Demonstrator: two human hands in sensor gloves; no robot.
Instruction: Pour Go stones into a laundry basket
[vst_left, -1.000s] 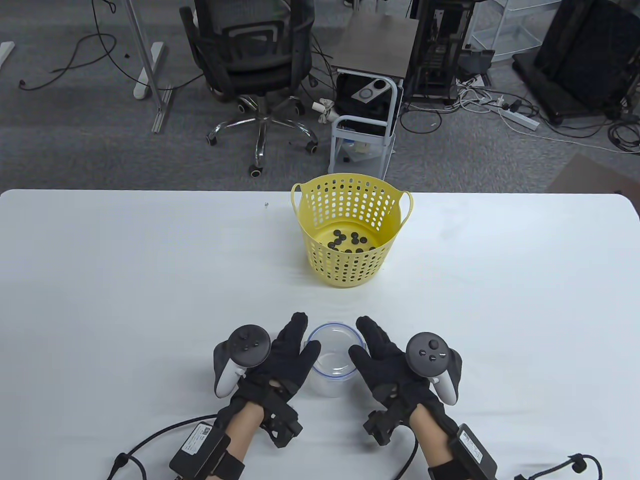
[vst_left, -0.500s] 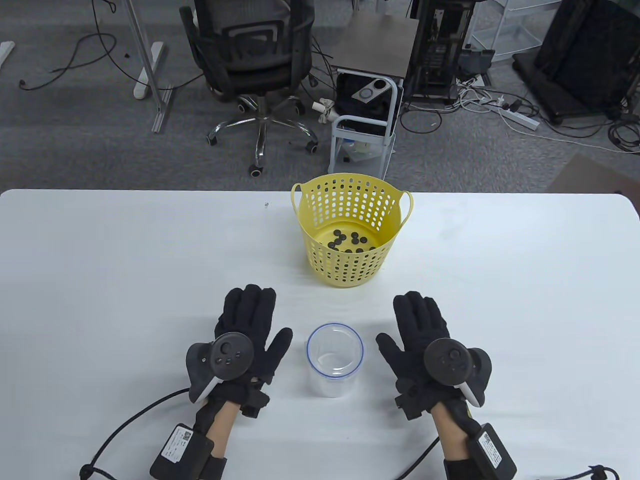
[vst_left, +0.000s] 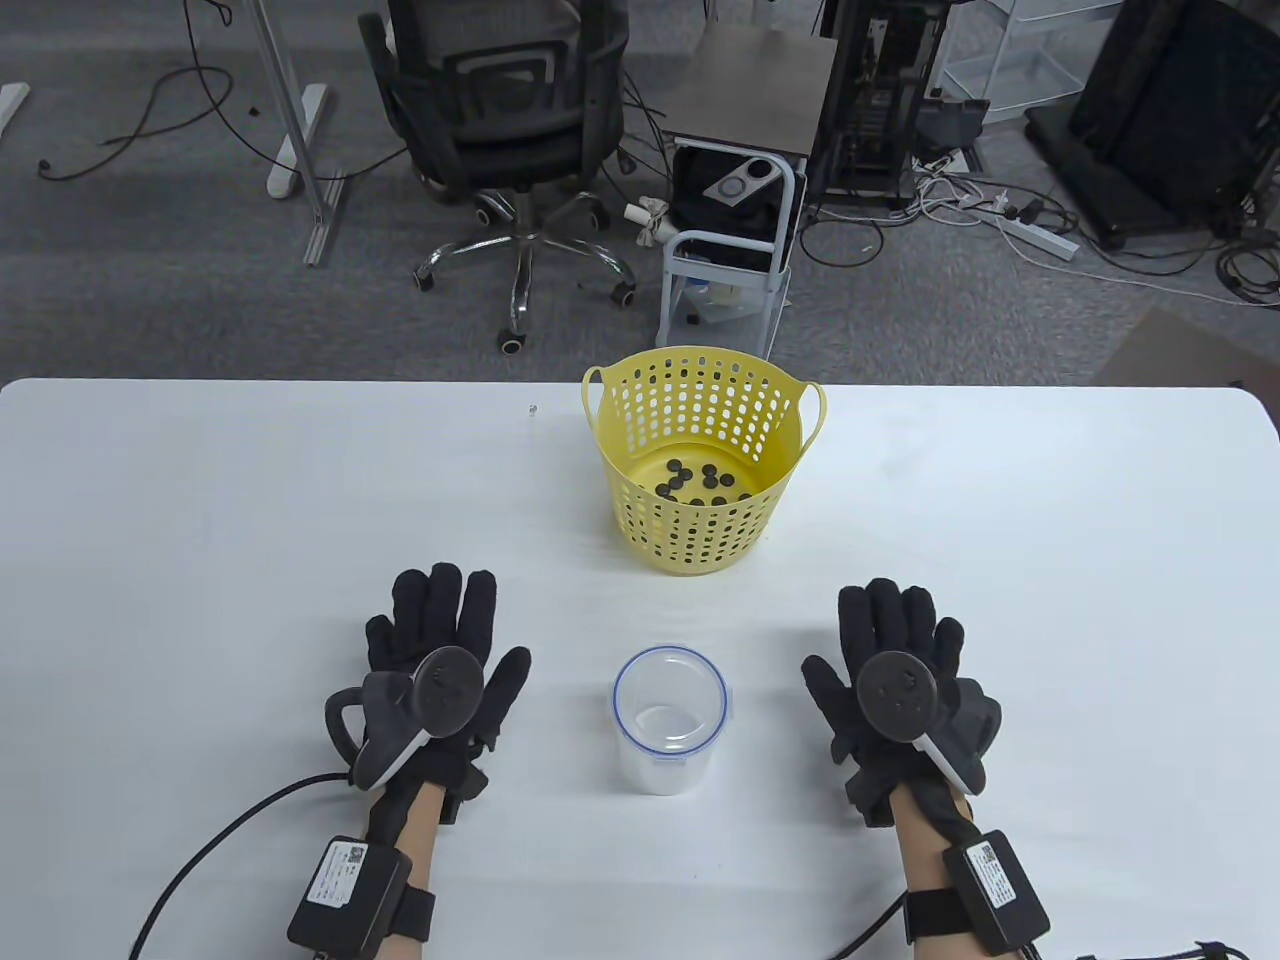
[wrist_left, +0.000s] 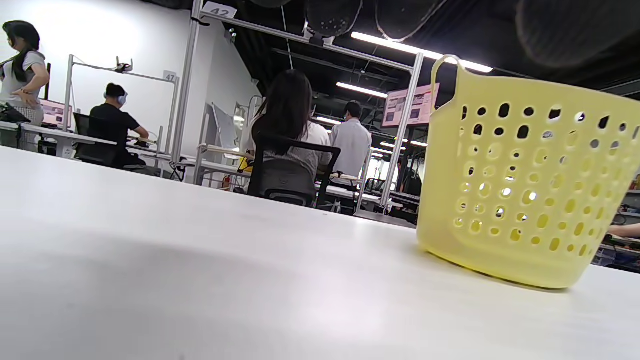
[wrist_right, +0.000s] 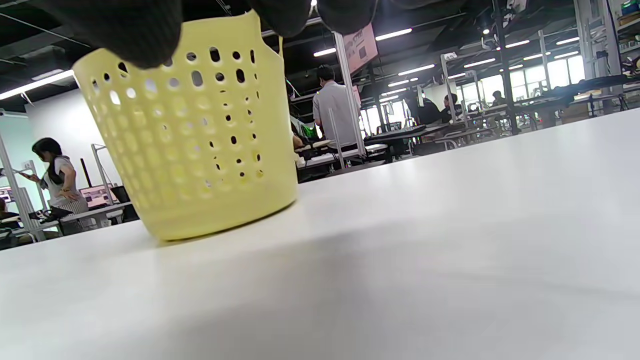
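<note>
A yellow perforated laundry basket (vst_left: 700, 400) stands upright at the table's far middle, with several black Go stones (vst_left: 697, 480) on its bottom. It also shows in the left wrist view (wrist_left: 530, 170) and the right wrist view (wrist_right: 195, 135). A clear plastic container (vst_left: 668, 725) stands upright and empty near the front middle. My left hand (vst_left: 440, 640) lies flat, palm down, to the container's left, apart from it. My right hand (vst_left: 895, 640) lies flat, palm down, to its right, apart from it. Both hands hold nothing.
The white table (vst_left: 200, 520) spans the view. A tiny speck (vst_left: 532, 409) lies left of the basket. Cables trail from my wrists at the front edge. An office chair (vst_left: 500, 110) and a small cart (vst_left: 735, 190) stand on the floor beyond the table.
Both hands let go of the clear container, opened flat and moved outward, left hand to the left and right hand to the right. The container and basket have not moved.
</note>
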